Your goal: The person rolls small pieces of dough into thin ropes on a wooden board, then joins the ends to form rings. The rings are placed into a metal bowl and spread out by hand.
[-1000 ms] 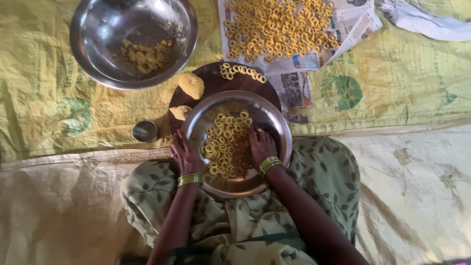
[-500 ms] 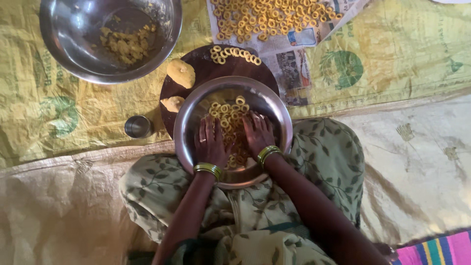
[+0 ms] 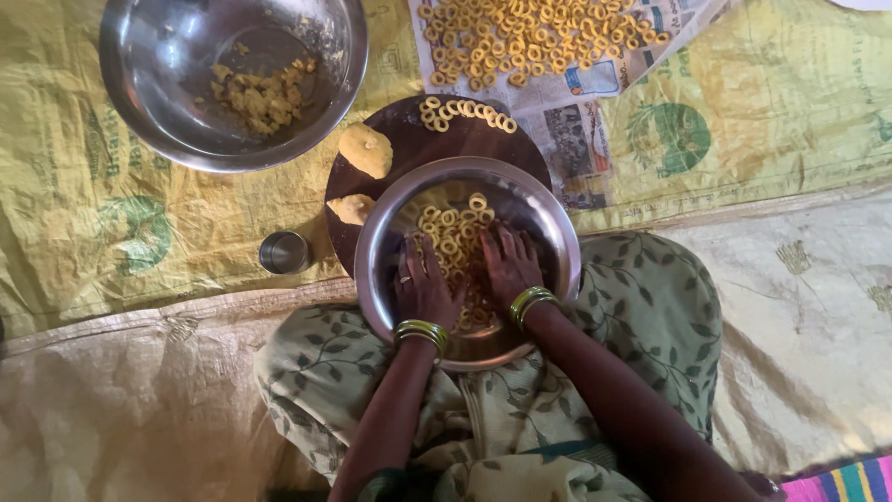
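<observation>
Fingers of both hands lie spread flat on the dough rings in the steel plate. Left hand and right hand sit side by side. The plate rests on the lap, overlapping the board's near edge.

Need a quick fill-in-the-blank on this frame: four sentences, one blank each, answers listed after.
1. Both hands, left hand and right hand, rest inside a round steel ____ of dough rings.
2. Each wrist wears green and gold ____.
3. Two lumps of dough lie on a dark round ____.
4. A large batch of rings is spread on sheets of ____.

Missing words: plate; bangles; board; newspaper
</observation>
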